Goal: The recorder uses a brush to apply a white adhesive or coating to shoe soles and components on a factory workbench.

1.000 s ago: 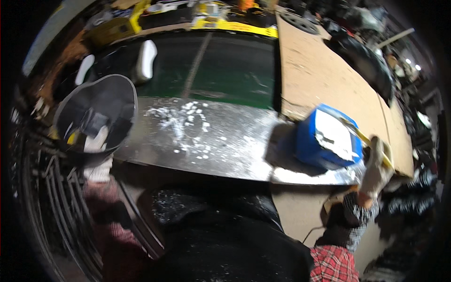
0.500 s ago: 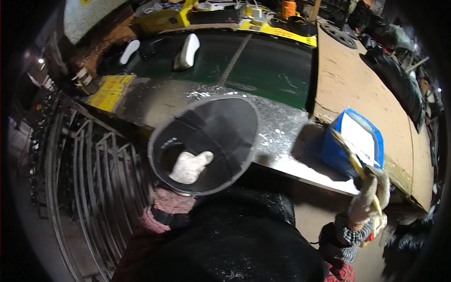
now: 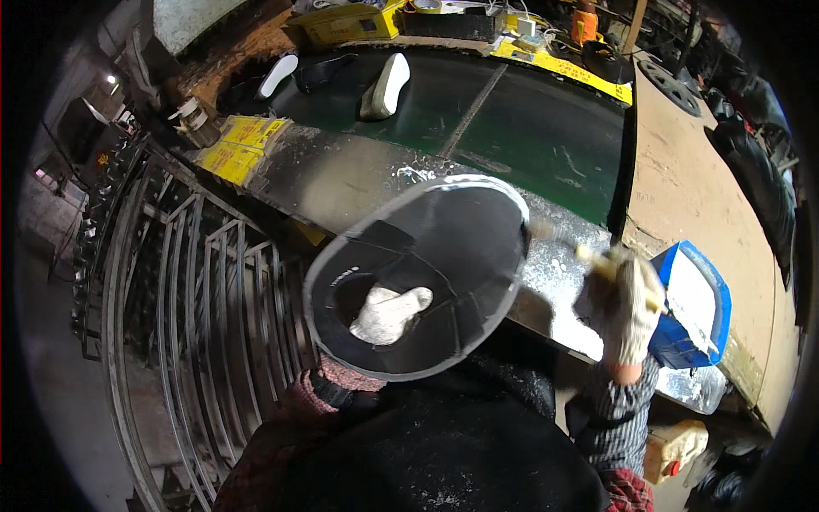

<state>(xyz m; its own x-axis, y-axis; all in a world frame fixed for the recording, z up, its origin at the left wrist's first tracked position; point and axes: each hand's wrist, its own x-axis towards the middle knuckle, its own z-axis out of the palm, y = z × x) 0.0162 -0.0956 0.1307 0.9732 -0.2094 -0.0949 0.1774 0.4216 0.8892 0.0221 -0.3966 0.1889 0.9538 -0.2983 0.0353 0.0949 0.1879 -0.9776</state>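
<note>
A large black oval hollow piece [image 3: 478, 230] with a grey rim is tilted toward me, its kind unclear. My left hand [image 3: 386, 317], in a white glove, shows inside its opening with the thumb out, gripping it; part of the hand is hidden. A wet white coat lies along the rim's far right part. To the right, my gloved right hand [image 3: 631, 299] is closed round a brush [image 3: 589, 253], whose blurred bristles are close to the rim's right side. Beside that hand stands a blue container [image 3: 723, 300] of white liquid.
A metal-topped ledge [image 3: 341, 183] with white spatters runs before a dark green belt [image 3: 533, 128]. White-soled shoes [image 3: 391, 84] lie on the belt. Metal racks [image 3: 192, 341] stand at left, a tan board [image 3: 708, 205] at right, and a pale jug [image 3: 674, 448] low down.
My right hand and brush have moved left from the blue container to the black piece. White now coats part of its rim. The view has shifted, with the black piece farther right in it.
</note>
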